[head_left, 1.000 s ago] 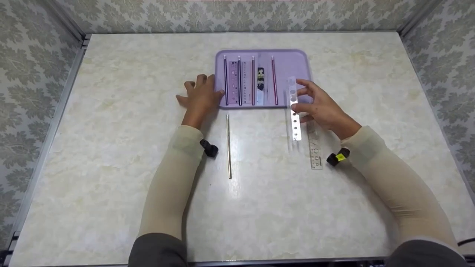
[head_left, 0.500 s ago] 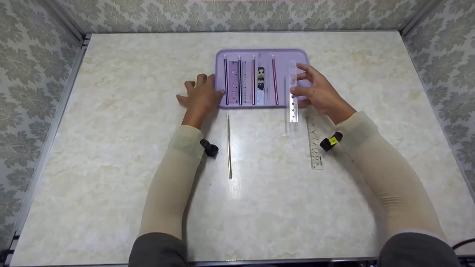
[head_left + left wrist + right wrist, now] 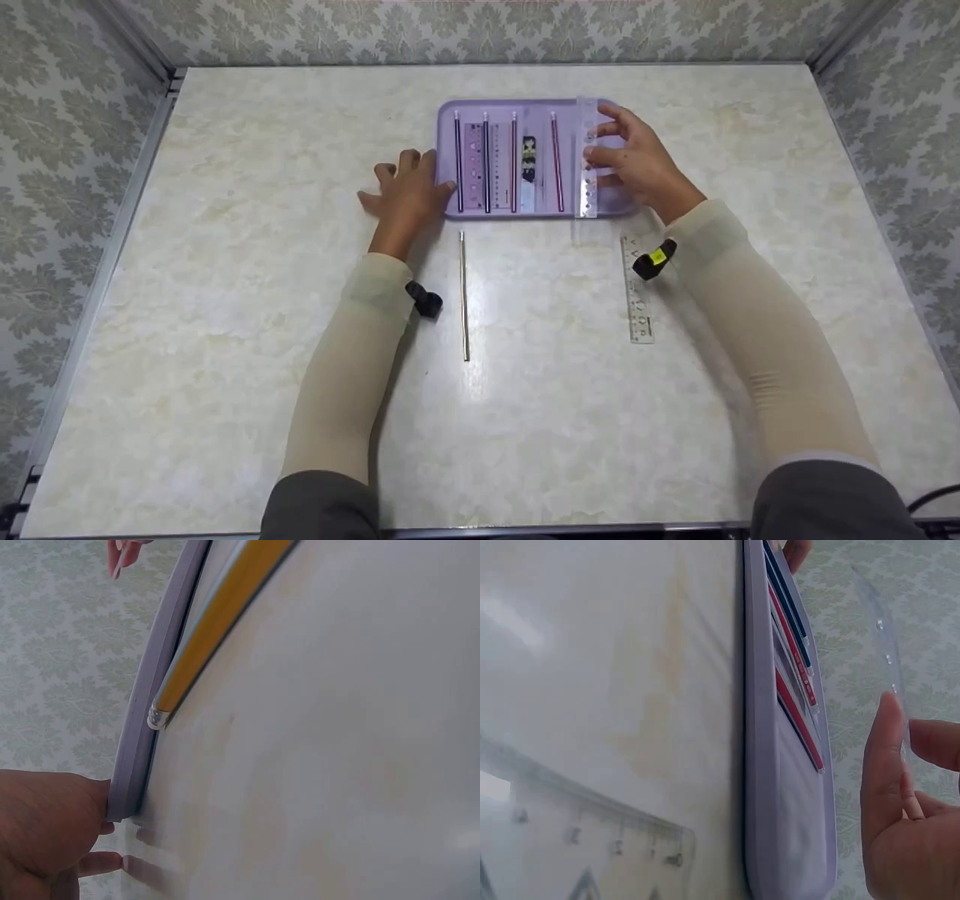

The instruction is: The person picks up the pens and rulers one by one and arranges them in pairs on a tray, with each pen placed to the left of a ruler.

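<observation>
My right hand (image 3: 637, 161) pinches a clear ruler (image 3: 586, 196) with a row of holes, thumb against fingers, upright over the right part of the purple tray (image 3: 609, 213). In the right wrist view the ruler (image 3: 889, 652) stands up from the fingertips, apart from the tray surface. My left hand (image 3: 409, 193) lies at the tray's left edge, fingers spread on the table and thumb at the rim. Inside the tray lie several pencils, among them a red one (image 3: 556, 161), plus a pink ruler (image 3: 472, 165) and a dark-patterned ruler (image 3: 529, 161).
A gold-coloured pencil (image 3: 464, 300) lies on the table in front of the tray. Another clear ruler (image 3: 637, 307) lies to the right, partly under the right wrist camera. Patterned walls (image 3: 480, 34) border the back and sides of the table.
My right hand has carried the clear ruler away from me, from across the tray's front edge to over the tray's right part. The left hand has stayed at the tray's left edge.
</observation>
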`<action>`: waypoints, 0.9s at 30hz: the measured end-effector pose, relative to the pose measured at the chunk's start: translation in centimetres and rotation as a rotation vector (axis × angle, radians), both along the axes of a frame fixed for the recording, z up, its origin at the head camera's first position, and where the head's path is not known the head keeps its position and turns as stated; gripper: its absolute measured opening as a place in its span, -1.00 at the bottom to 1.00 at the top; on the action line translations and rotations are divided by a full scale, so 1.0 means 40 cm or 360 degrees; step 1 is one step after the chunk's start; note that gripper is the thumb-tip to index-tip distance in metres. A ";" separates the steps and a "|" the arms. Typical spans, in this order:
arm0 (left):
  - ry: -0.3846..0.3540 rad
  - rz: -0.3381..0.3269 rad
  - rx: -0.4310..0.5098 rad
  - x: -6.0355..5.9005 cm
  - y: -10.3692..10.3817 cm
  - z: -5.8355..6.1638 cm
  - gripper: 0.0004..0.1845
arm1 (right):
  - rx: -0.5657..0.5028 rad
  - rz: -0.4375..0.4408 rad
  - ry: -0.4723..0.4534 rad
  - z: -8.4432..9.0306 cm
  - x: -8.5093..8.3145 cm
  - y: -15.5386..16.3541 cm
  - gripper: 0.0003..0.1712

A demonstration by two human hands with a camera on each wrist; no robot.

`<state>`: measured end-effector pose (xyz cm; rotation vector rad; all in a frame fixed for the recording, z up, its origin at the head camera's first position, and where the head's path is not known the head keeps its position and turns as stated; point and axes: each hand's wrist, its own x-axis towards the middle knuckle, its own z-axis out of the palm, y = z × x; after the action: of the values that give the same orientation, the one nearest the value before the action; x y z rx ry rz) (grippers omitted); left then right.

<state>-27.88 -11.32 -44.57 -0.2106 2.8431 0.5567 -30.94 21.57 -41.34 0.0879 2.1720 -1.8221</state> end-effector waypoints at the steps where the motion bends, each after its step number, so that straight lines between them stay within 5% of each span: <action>1: 0.0000 0.0002 0.0002 0.000 0.000 -0.001 -0.24 | -0.0003 -0.0013 -0.0005 0.001 -0.005 -0.001 -0.12; 11: -0.0018 0.0012 -0.0006 -0.005 -0.002 -0.007 -0.23 | 0.0041 -0.0068 -0.0100 0.006 -0.040 -0.019 -0.10; 27: -0.0040 -0.0016 -0.0036 -0.004 0.003 -0.002 -0.23 | 0.0516 -0.0032 -0.0018 -0.029 -0.067 -0.046 -0.12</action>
<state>-28.05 -11.19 -44.67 -0.2059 2.8256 0.5168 -33.63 19.72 -42.48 0.1902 2.4460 -1.4589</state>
